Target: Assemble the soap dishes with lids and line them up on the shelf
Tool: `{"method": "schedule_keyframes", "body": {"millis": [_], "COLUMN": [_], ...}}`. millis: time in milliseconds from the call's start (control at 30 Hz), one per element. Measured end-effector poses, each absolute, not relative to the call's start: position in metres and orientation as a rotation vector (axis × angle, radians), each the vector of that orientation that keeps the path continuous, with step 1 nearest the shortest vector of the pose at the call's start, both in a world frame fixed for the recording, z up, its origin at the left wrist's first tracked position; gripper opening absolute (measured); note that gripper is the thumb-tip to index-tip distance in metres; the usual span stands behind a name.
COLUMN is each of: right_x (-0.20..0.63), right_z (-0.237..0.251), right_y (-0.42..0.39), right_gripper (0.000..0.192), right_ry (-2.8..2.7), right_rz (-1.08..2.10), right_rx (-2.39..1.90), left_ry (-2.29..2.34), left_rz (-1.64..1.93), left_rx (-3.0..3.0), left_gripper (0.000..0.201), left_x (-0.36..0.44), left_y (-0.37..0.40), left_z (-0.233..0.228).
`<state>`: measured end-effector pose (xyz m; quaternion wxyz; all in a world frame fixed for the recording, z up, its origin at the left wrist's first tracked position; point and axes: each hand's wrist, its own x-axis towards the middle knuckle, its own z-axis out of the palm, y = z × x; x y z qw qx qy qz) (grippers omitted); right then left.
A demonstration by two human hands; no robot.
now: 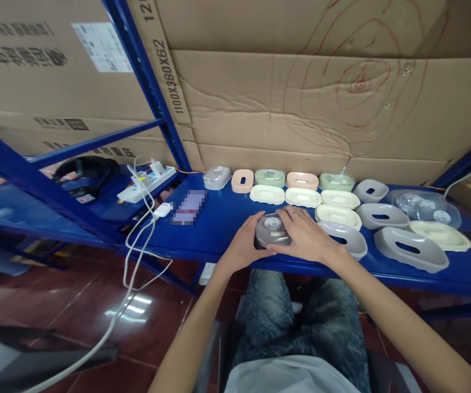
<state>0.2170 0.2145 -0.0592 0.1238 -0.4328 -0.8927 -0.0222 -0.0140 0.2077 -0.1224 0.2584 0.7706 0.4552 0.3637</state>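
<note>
Soap box (275,238) sits between my left hand (242,244) and right hand (306,234), fingers (293,220) gripping and partly hiding its sides; its label (270,223) is too small to read.

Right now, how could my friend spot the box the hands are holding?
Find the blue table, then look along its near side. A grey box there has a round white sticker on top. Unlike the stickered boxes at the back, it's cupped between the left hand and right hand.

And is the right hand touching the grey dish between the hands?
Touching: the head view shows the right hand curled against the side of the grey dish, no gap showing.
</note>
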Motion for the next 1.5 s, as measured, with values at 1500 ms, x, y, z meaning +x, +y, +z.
{"method": "schedule_keyframes", "body": {"millis": [1500], "right_x": [0.224], "right_z": [-0.086], "right_y": [0.22], "right_gripper": [0.095], "right_ry": [-2.638], "right_rz": [-0.159], "right_rx": [-1.139], "left_ry": [1.163], "left_rz": [0.98], "left_rx": [2.14], "left_gripper": [0.105], "left_x": [-0.015], "left_y": [0.207], "left_z": [-0.12]}}
